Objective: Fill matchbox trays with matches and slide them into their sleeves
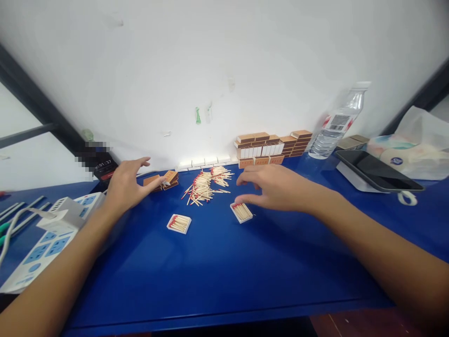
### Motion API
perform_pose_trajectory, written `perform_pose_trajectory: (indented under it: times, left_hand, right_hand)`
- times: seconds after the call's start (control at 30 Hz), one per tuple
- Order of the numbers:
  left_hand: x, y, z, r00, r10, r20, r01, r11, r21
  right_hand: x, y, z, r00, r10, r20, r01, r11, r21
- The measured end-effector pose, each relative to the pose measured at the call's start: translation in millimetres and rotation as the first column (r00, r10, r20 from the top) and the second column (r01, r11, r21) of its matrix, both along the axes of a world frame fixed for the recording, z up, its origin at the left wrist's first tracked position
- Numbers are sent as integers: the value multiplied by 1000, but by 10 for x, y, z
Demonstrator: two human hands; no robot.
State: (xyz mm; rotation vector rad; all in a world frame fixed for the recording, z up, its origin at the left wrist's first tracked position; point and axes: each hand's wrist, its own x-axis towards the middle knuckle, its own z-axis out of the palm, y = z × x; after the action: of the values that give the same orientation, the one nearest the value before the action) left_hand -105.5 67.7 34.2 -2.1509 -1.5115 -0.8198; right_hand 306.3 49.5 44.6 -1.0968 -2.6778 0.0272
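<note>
My left hand [128, 182] is open, its thumb stretched over a few brown matchbox covers [170, 177] at the back left. Whether the thumb touches them I cannot tell. My right hand [261, 186] hovers with fingers curved and apart from the thumb, holding nothing visible. Just below its thumb lies a white matchbox tray [242, 212] filled with red-tipped matches. A second filled tray [179, 223] rests further left on the blue table [210, 276]. Between my hands a loose pile of matches [202, 186] spreads out, red heads mostly to the left.
Along the wall stand a row of white trays [203, 162] and stacked matchboxes [261, 149]. To the right are a water bottle [335, 122], a phone [379, 169] and a tissue pack [414, 157]. A power strip [49, 248] with plugged-in chargers lies at left.
</note>
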Motion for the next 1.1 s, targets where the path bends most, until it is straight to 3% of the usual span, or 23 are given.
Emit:
perform_pose_trajectory:
  times: [0.07, 0.13, 0.2, 0.27, 0.4, 0.5, 0.67, 0.8, 0.93, 1.1]
  left_hand:
    - [168, -116, 44, 997, -74, -21, 77, 976, 203]
    - [376, -259, 80, 986, -161, -45, 167, 942, 291]
    - [580, -400, 88, 949, -304, -87, 316, 920, 233]
    - [738, -516, 63, 876, -463, -134, 474, 877, 73]
    - [879, -648, -23, 821, -555, -130, 542, 831, -127]
    - [872, -683, -40, 828, -548, -118, 496, 814, -304]
    - [773, -666, 34, 885, -428, -186, 285, 812, -509]
    - [720, -627, 83, 921, -350, -169, 175, 762, -624]
    - [748, -614, 78, 938, -340, -61, 200, 679, -706]
    - [832, -601, -37, 921, -368, 129, 348, 628, -696]
  right_hand:
    - [31, -20, 11, 1000, 6, -6, -7, 990, -141]
    - [17, -42, -19, 1000, 4, 23, 2, 965, -262]
    - [-28, -58, -67, 999, 1, 43, 14, 941, -339]
    - [-84, -73, -107, 1000, 6, 26, 4, 930, -367]
    - [-199, -141, -122, 997, 67, -50, -81, 920, -384]
    - [-293, -231, -110, 993, 103, -65, -120, 920, -374]
    - [-360, -319, -142, 998, -21, 55, 32, 978, -204]
    - [-294, -294, -184, 998, 59, -6, -59, 980, -190]
    - [-279, -269, -211, 994, 105, 17, -99, 970, -221]
    - [-346, -294, -218, 994, 4, 107, 5, 997, -79]
